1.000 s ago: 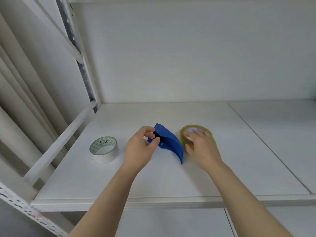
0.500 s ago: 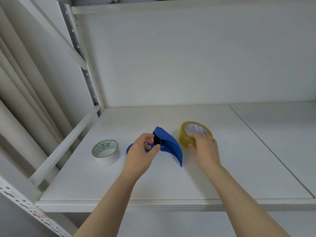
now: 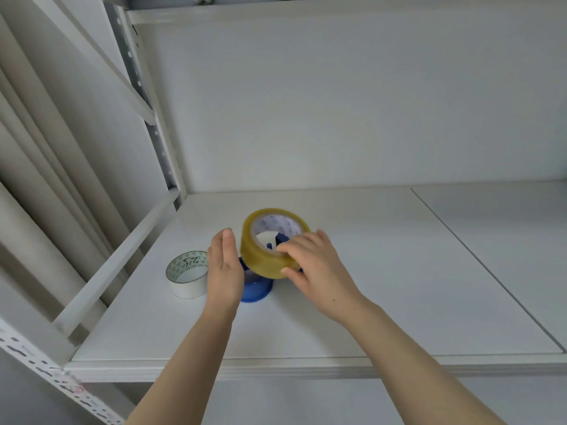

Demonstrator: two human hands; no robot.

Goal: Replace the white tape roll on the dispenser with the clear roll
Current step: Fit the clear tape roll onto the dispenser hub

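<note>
My right hand (image 3: pixel 310 268) grips the clear, yellowish tape roll (image 3: pixel 260 256) and holds it tilted over the blue dispenser (image 3: pixel 256 289). Most of the dispenser is hidden behind the roll and my hands; a bit of blue shows through the roll's core. My left hand (image 3: pixel 225 268) is at the dispenser's left side with its fingers straight; whether it grips the dispenser is hidden. The white tape roll (image 3: pixel 187 276) lies flat on the shelf, just left of my left hand.
The white shelf board (image 3: pixel 399 302) has a seam running diagonally on the right. A white cross rail (image 3: pixel 122 259) and a perforated upright (image 3: pixel 153 127) border the left side. The shelf's front edge (image 3: pixel 306 368) is near me.
My right hand has lifted the clear roll off the shelf and brought it left over the dispenser. My left hand has opened its pinch and now stands flat beside the dispenser.
</note>
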